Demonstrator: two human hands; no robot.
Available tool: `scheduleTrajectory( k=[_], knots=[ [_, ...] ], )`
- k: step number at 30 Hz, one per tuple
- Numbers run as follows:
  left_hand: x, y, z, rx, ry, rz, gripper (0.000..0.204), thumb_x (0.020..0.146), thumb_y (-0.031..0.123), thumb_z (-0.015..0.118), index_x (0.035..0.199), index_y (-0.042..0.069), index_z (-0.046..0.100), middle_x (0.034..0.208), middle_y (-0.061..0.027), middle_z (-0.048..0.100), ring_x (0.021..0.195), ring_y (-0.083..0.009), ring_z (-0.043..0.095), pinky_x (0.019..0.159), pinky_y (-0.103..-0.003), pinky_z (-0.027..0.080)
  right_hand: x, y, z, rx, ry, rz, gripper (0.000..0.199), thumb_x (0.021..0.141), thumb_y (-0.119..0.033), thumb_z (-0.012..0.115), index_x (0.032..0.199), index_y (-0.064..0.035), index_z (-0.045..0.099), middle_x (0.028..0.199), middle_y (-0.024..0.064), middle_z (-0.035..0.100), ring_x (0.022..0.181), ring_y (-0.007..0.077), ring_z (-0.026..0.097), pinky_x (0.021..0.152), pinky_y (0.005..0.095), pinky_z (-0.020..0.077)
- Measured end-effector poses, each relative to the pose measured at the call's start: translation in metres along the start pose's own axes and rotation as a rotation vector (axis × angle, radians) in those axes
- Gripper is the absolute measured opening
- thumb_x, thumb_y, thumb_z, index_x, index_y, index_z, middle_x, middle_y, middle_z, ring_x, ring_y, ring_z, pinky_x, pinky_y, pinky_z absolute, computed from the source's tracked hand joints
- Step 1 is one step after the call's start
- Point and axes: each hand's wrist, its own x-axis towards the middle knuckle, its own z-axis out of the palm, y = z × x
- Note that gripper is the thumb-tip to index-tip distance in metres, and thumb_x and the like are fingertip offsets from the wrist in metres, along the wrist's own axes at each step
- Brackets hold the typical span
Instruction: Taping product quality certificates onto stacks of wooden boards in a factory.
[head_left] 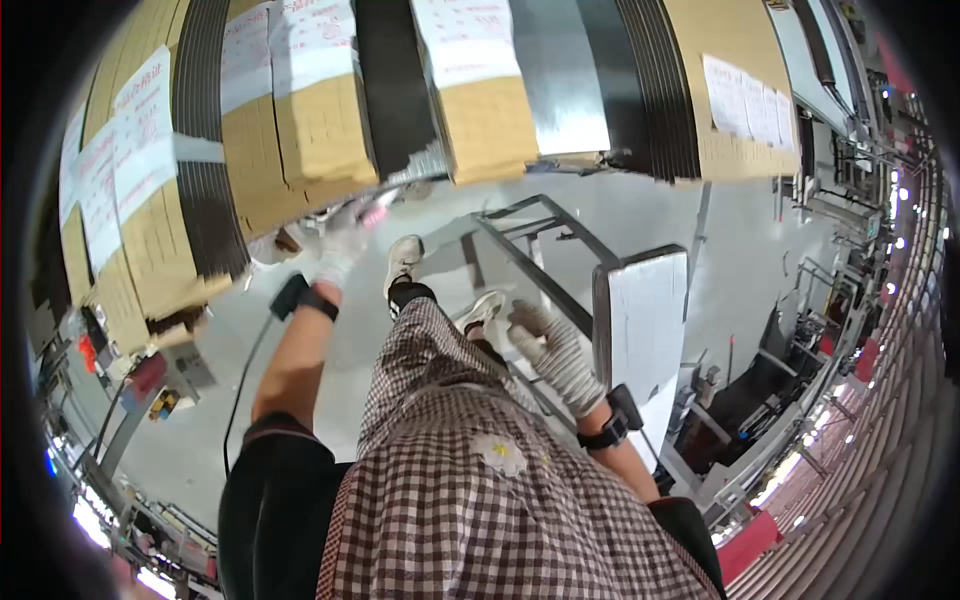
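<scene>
Checked apron fills the near view — worn over dark sleeves, a small flower patch on the front. Below it, two light shoes on a grey floor.

Left hand, in a white glove, is extended toward the lower edge of the stacked cardboard sheets; something small and pink shows at the fingertips, too blurred to identify, and I cannot tell whether the hand is closed on it. Right hand, knit-gloved, hangs with fingers loosely spread, holding nothing, just beside a metal cart frame bearing an upright white panel.

Handling judgement: bundled flat cardboard looks stiff across the face, heavy in bulk, edges prone to crushing; single sheets light, best taken at an edge or corner with both hands (gloves help against slip and cuts).

Counts — hands: 2; wrist bands with black units: 2; shoes: 2; cardboard bundles with white paper labels: at least 5 in view; cart: 1.
</scene>
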Motion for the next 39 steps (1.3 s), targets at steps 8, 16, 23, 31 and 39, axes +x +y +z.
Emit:
scheduleTrajectory(
  k=[8, 16, 23, 31, 39],
  knots=[
    [-0.227, 0.174, 0.074, -0.813, -0.174, 0.084, 0.048, 0.092, 0.054, 0.067, 0.087, 0.006, 0.064, 0.071, -0.0001, 0.058, 0.06, -0.0064, 0.048, 0.055, -0.023, 0.037, -0.043, 0.02, -0.057, 0.312, 0.046, -0.354, 0.038, 0.096, -0.015, 0.064, 0.131, -0.0006, 0.06, 0.117, 0.0114, 0.067, 0.108, 0.0197, 0.066, 0.088, 0.0326, 0.0549],
    [-0.278, 0.246, 0.153, -1.203, -0.485, -0.141, 0.068, 0.094, 0.061, 0.058, 0.122, -0.001, 0.056, 0.083, -0.0113, 0.063, 0.062, -0.0175, 0.055, 0.055, -0.027, 0.047, -0.105, 0.04, -0.129, 0.711, -0.357, -0.262, 0.042, 0.1, -0.029, 0.062, 0.129, 0.0012, 0.06, 0.101, 0.0036, 0.069, 0.09, 0.0106, 0.061, 0.078, 0.0272, 0.0513],
    [-0.283, 0.302, 0.166, 0.275, 0.112, 0.801, 0.051, 0.083, 0.012, 0.068, 0.133, 0.014, 0.061, 0.117, -0.0094, 0.067, 0.1, -0.0276, 0.067, 0.095, -0.038, 0.05, -0.139, 0.029, -0.145, 0.602, -0.237, -0.166, 0.028, 0.098, -0.024, 0.061, 0.113, -0.0004, 0.067, 0.088, 0.0011, 0.063, 0.082, 0.0067, 0.056, 0.072, 0.024, 0.0464],
    [-0.237, 0.315, 0.173, -0.701, -0.334, 0.208, 0.033, 0.099, 0.022, 0.066, 0.127, 0.004, 0.064, 0.099, -0.0045, 0.071, 0.086, -0.0116, 0.068, 0.078, -0.027, 0.058, -0.129, 0.016, -0.136, 0.682, -0.092, -0.246, 0.031, 0.097, -0.013, 0.06, 0.124, 0.002, 0.065, 0.104, 0.0083, 0.07, 0.097, 0.0131, 0.064, 0.088, 0.0288, 0.0509],
    [-0.21, 0.329, 0.165, -0.819, -0.529, 0.022, 0.033, 0.091, 0.022, 0.068, 0.12, 0.005, 0.067, 0.106, -0.0055, 0.069, 0.095, -0.0157, 0.066, 0.084, -0.029, 0.056, -0.117, 0.012, -0.147, 0.624, -0.023, -0.332, 0.041, 0.095, -0.01, 0.058, 0.135, -0.0008, 0.061, 0.108, 0.0064, 0.068, 0.099, 0.0126, 0.061, 0.089, 0.0289, 0.0498]
  ],
)
